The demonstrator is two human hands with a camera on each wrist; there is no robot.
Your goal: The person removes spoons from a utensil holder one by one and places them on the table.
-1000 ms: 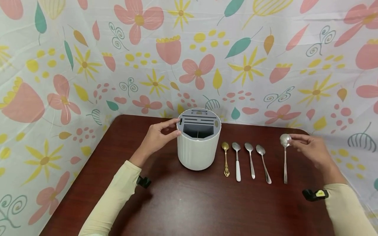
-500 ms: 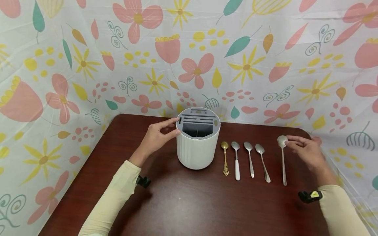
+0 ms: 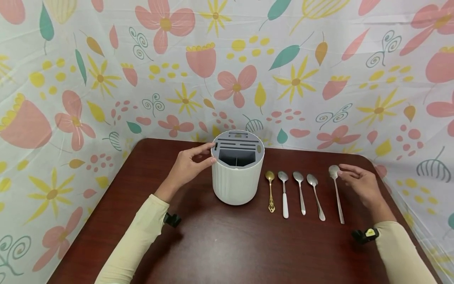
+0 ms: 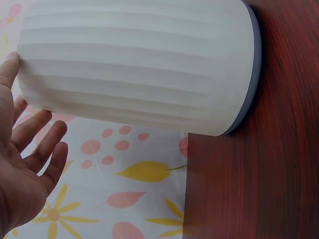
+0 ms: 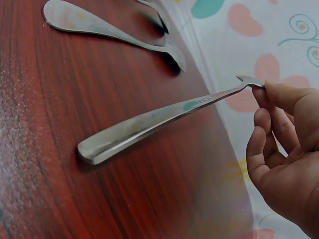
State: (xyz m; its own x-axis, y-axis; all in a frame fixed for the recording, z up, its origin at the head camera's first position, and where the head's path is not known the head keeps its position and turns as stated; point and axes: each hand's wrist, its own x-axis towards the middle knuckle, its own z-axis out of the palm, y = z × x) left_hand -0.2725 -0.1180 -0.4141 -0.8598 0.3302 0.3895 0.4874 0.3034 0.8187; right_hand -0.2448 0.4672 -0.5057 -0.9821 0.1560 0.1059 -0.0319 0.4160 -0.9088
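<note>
My left hand [image 3: 189, 165] touches the left upper side of a white ribbed utensil holder [image 3: 235, 185] with its thumb and a fairly straight finger. In the left wrist view, the holder's ribbed wall [image 4: 134, 64] lies alongside the hand [image 4: 30, 164], whose other fingers are loosely bent. My right hand [image 3: 361, 185] pinches a silver spoon [image 3: 338, 197] by its bowl. The right wrist view shows thumb and fingertip at the bowl's edge, with the spoon's handle [image 5: 149, 122] sloping down to the table. Nearby lies another silver spoon [image 3: 316, 197].
Between the holder and the held spoon, a gold spoon [image 3: 271, 193], a white-handled spoon [image 3: 285, 195] and a silver spoon [image 3: 300, 193] lie in a row. The holder's grey top [image 3: 238, 144] has slots and an open compartment. A flowered cloth [image 3: 298, 102] hangs behind the dark table [image 3: 220, 244].
My right hand has moved left with the spoon, whose bowl has come nearer the row and whose handle now slants. The left hand stays at the holder.
</note>
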